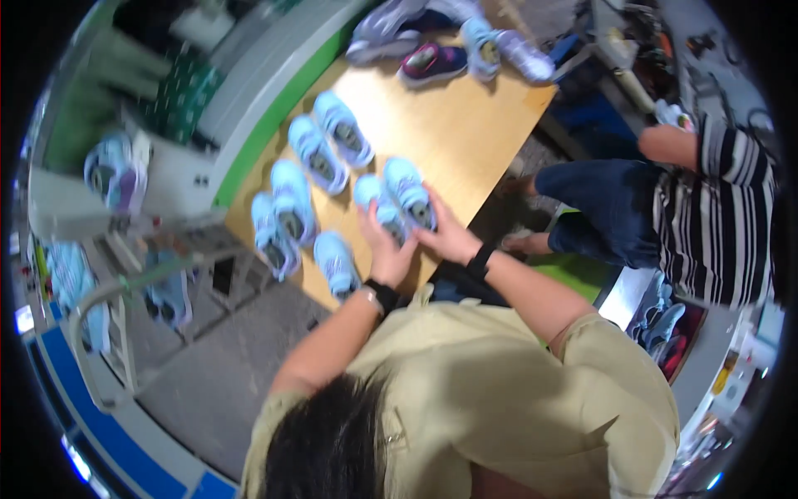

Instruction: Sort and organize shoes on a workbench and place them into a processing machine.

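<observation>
Two light blue sneakers stand side by side on the wooden tabletop (407, 108), toes pointing away from me. My left hand (391, 252) is closed round the heel end of the left sneaker (371, 193). The right sneaker (403, 179) has my right hand (450, 236) gripping its heel end and outer side. Both hands come close together at the heels. Just left of my left hand lies a single light blue sneaker (335, 259). Farther left are more of the same kind, among them a front pair (291, 193) and a back pair (312, 150).
At the table's far end lie a dark purple shoe (432, 64), a light blue shoe (480, 46) and lilac shoes (524, 56). A green-edged machine frame (278, 116) borders the left side. To the right a person in a striped shirt (715, 224) is close by. A metal rack (108, 333) stands lower left.
</observation>
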Demonstrator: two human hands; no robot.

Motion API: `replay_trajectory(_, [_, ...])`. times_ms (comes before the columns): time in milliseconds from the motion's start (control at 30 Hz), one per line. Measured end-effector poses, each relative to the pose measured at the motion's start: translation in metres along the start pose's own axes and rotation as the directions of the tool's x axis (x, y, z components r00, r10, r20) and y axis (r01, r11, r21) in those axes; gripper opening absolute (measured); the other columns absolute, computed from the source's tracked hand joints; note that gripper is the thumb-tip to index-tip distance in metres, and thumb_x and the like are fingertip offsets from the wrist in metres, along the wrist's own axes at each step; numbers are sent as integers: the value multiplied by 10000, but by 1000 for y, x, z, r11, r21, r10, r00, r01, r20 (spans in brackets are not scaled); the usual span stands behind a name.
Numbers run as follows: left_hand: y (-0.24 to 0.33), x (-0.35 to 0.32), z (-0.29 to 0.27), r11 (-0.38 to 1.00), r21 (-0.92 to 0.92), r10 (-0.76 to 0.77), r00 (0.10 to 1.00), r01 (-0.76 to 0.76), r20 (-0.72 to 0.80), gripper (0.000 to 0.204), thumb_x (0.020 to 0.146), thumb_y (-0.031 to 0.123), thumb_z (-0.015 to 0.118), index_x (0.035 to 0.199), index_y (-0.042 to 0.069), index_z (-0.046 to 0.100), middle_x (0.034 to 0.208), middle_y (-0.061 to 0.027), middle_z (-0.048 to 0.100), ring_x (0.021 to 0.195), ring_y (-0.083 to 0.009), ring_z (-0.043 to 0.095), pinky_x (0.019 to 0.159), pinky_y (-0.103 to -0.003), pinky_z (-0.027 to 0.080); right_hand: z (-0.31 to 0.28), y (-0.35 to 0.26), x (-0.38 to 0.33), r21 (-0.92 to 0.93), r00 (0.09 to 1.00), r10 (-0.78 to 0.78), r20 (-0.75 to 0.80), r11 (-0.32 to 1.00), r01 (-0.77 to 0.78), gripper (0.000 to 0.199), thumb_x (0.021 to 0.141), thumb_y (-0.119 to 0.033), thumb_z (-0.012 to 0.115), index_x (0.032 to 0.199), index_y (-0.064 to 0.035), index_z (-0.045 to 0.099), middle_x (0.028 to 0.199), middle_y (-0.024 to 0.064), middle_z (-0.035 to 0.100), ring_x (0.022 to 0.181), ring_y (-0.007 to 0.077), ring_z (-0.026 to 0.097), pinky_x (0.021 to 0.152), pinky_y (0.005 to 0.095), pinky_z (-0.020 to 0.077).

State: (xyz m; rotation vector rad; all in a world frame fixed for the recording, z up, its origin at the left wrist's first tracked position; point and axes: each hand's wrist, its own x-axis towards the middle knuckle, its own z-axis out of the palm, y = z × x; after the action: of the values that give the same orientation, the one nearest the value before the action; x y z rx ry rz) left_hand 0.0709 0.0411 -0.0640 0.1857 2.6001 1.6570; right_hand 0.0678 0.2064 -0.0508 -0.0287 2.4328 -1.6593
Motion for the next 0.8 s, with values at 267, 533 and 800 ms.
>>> replay_trajectory(267, [11,3,-36,992,23,-123,981,121,153,892,776,146,753,1483,45,217,1535,-299,102,1443,-424,129,1164,-448,175,-110,-6,65,-254,1000,0,0,967,0,721,772,-290,781,1351,-8,457,1401,234,460,1291,366,453,1100,413,347])
replay_trajectory(533, [85,58,-59,939,344,-5,997,-23,83,460,830,86,655,1263,25,515,1419,-233,369,1314,-416,369,1072,-436,346,-312,11,236,-767,874,-59,-482,510,-389,947,637,-142,790,1464,-202,333,1480,179,382,1350,399,384,1094,536,318])
replay_trajectory(800, [131,247,82,955,-118,293,923,-271,249,496,866,97,632,1314,-16,451,1302,-211,499,1253,-349,468,1078,-402,351,-254,47,135,145,540,-56,-840,935,323,902,704,-69,837,1368,-98,228,1318,147,402,1192,253,481,980,396,455])
